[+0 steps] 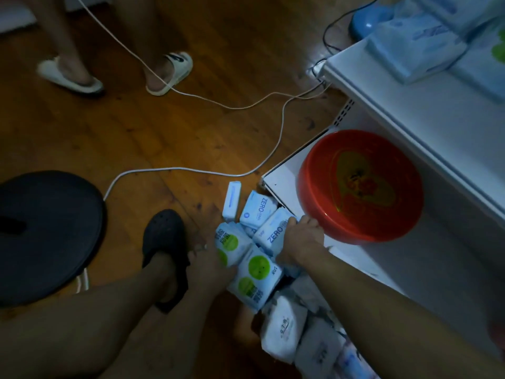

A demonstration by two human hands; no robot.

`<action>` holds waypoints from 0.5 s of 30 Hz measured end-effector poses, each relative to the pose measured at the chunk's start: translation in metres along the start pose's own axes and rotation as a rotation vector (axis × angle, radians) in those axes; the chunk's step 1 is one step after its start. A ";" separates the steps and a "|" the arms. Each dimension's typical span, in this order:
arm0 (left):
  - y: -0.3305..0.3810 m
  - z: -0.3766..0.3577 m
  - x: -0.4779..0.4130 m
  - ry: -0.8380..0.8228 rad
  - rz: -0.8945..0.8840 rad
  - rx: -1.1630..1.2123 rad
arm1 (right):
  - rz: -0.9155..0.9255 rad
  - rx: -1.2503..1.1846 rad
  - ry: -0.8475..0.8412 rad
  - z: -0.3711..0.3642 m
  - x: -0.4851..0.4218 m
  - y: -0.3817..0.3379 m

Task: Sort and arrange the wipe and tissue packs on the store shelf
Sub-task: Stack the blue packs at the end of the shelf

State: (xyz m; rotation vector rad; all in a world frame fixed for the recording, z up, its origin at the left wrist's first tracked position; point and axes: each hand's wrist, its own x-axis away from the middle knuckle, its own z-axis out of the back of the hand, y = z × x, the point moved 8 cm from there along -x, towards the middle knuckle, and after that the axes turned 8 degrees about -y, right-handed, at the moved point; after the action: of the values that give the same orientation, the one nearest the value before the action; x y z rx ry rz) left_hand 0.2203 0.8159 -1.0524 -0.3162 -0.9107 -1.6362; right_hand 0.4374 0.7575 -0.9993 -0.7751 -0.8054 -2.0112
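Observation:
Several wipe and tissue packs lie heaped on the wooden floor beside the white shelf unit (287,170). My right hand (300,239) grips a pale blue ZERO pack (273,231) at the pile's top. My left hand (210,266) holds the edge of a green-dotted wipe pack (229,243); a second green-dotted pack (255,277) lies just below it. Another ZERO pack (257,209) and a slim white pack (232,199) sit apart, further out. White tissue packs (284,329) lie nearer me. More blue packs (415,50) rest on the upper shelf.
A red basin (360,187) fills the lower shelf right beside my right hand. White cables (191,170) snake over the floor. A black round stool (46,236) stands at left. My foot in a black clog (164,247) is close to the pile. Another person's slippered feet (169,72) stand ahead.

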 end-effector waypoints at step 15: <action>0.215 0.219 0.159 0.561 -0.603 0.086 | 0.457 -0.837 0.916 0.149 0.228 0.146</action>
State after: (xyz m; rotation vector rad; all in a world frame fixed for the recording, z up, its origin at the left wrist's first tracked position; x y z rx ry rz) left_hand 0.3151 0.8538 -0.7223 0.5100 -0.6642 -2.0681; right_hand 0.4869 0.6995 -0.7002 -0.3131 0.7154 -1.9245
